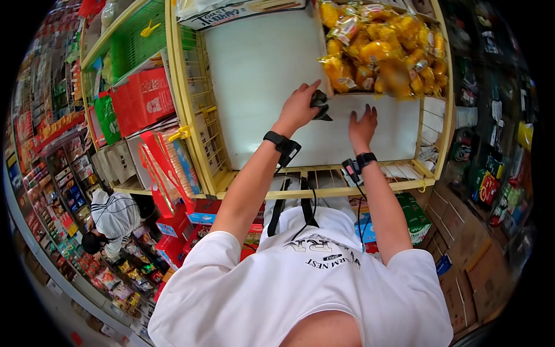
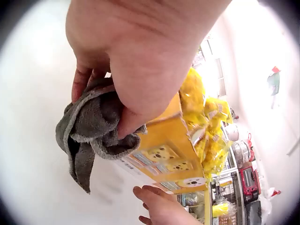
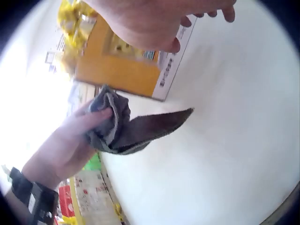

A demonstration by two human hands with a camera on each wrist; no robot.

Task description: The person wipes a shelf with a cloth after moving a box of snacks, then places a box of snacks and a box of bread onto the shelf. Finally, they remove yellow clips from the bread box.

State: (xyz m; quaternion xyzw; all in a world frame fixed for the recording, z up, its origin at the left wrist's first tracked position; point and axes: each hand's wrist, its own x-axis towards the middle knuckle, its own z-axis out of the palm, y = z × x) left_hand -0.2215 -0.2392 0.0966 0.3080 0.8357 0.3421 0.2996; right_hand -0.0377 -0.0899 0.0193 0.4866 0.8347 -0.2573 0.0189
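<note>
My left hand (image 1: pixel 297 109) grips a crumpled dark grey cloth (image 2: pixel 96 124) over the white shelf board (image 1: pixel 248 81). One corner of the cloth (image 3: pixel 150 129) hangs loose, as the right wrist view shows. Just beyond, an open yellow cardboard box (image 3: pixel 117 63) holds several yellow-wrapped packets (image 1: pixel 376 49); its near side lies close to both hands. My right hand (image 1: pixel 363 128) holds nothing, its fingers spread and relaxed in front of the box, to the right of the cloth.
A yellow rack frame (image 1: pixel 329 189) edges the board at the front and sides. Left of it stand red bags (image 1: pixel 147 95) and a green basket (image 1: pixel 136 43). A carton with printed lettering (image 1: pixel 240 14) sits at the back. Another person (image 1: pixel 114 217) is at the lower left.
</note>
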